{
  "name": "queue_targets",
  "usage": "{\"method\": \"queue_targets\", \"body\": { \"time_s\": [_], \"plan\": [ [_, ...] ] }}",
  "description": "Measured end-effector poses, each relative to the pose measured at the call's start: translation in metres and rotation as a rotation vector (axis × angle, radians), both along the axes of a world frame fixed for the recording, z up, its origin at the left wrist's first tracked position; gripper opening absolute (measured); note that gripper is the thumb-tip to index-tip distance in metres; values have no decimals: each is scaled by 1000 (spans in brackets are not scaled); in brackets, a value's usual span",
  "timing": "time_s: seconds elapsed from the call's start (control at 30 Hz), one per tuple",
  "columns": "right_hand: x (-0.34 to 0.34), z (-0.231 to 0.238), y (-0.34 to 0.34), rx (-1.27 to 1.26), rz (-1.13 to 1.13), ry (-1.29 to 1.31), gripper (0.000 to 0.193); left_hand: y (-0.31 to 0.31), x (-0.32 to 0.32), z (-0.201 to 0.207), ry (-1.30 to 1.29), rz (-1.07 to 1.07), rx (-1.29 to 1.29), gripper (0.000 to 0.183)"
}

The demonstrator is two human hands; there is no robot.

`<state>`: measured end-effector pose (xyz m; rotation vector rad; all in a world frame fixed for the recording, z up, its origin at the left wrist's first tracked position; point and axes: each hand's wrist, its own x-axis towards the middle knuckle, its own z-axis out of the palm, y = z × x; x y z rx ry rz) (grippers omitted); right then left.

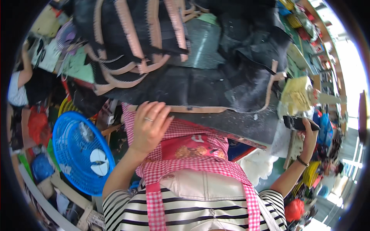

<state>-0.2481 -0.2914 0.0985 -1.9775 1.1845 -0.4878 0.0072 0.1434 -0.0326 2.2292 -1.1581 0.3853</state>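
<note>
Fingers (155, 112) of the left hand (149, 130) lie close together at the near edge of tan-trimmed black material (177, 86) on a dark table (248, 125); grip cannot be told. Right hand (310, 139): fingers clamp a black piece (296, 123), near a yellow roll (296, 94).

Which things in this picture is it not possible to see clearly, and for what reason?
All in the head view:
- Left hand: its own back hides the palm, so whether it grips or only rests is unclear.
- Right hand: the black piece seems to hide some fingertips.
- Black material: cut off by the upper edge.
- Co-worker's hand: too small, near the dark rim.
</note>
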Motion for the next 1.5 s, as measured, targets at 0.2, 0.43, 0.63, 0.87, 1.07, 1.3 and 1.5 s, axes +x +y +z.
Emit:
{"method": "queue_targets", "body": {
  "time_s": [0.2, 0.43, 0.63, 0.87, 1.07, 1.3, 1.5],
  "plan": [
    [188, -22, 130, 343, 627, -110, 30, 9, 1, -13, 13, 37, 45, 34],
    [267, -52, 164, 124, 1100, 73, 21, 10, -5, -22, 64, 55, -37, 36],
    [285, -46, 186, 348, 1164, 18, 18, 15, -2, -26, -3, 85, -70, 32],
    [281, -41, 198, 79, 947, -54, 15, 21, -4, -37, -3, 90, -161, 29],
    [255, -79, 254, -455, 1220, -342, 14, 25, -4, -39, 102, 57, -266, 29],
    [210, -38, 216, 157, 1199, -93, 16, 30, 4, -18, 277, 52, -336, 35],
    [132, -43, 111, 104, 556, 39, 25, 6, 9, 13, 200, 139, 23, 37]
  ]
}}
